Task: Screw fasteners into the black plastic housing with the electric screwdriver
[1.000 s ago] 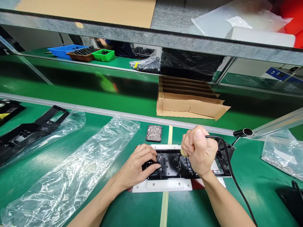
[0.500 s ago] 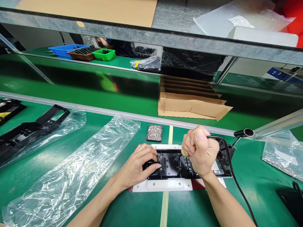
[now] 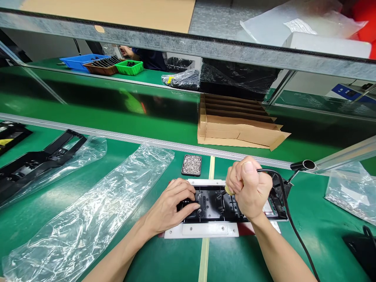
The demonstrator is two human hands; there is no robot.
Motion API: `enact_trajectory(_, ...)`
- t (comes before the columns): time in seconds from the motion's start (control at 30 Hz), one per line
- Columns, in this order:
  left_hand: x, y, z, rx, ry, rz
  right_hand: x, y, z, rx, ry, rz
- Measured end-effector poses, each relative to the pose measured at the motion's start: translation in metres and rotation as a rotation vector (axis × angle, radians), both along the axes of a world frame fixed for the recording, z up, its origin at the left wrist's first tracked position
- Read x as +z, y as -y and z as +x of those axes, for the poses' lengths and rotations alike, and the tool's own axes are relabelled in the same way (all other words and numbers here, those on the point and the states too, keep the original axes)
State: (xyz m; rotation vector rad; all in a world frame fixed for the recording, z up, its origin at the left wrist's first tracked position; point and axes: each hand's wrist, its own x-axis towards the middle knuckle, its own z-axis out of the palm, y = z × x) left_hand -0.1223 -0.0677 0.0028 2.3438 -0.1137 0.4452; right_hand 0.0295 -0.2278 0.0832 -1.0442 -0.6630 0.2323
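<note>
Black housing (image 3: 209,205): left grip (image 3: 174,200) at 9 o'clock, pinch unclear
Driver (image 3: 228,190): clenched in right grip (image 3: 249,190)
Tip (image 3: 220,195): probably screwdriving; next needs steadiness

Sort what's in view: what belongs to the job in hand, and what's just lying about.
In the job:
black part, left hand at one end
corded tool, gripped in the right hand
white fixture, along the part's edge
dish of metal bits, probably

Apparently just lying about:
flat clear bag
cardboard dividers
blue bin
green bin
</note>
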Motion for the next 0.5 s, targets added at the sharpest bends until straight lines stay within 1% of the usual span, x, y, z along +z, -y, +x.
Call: enact_trajectory(0.5,0.0,-0.0003,-0.0003,-0.006,-0.004,0.005,-0.0022,0.0005,-0.0004,-0.001,0.005,-0.012)
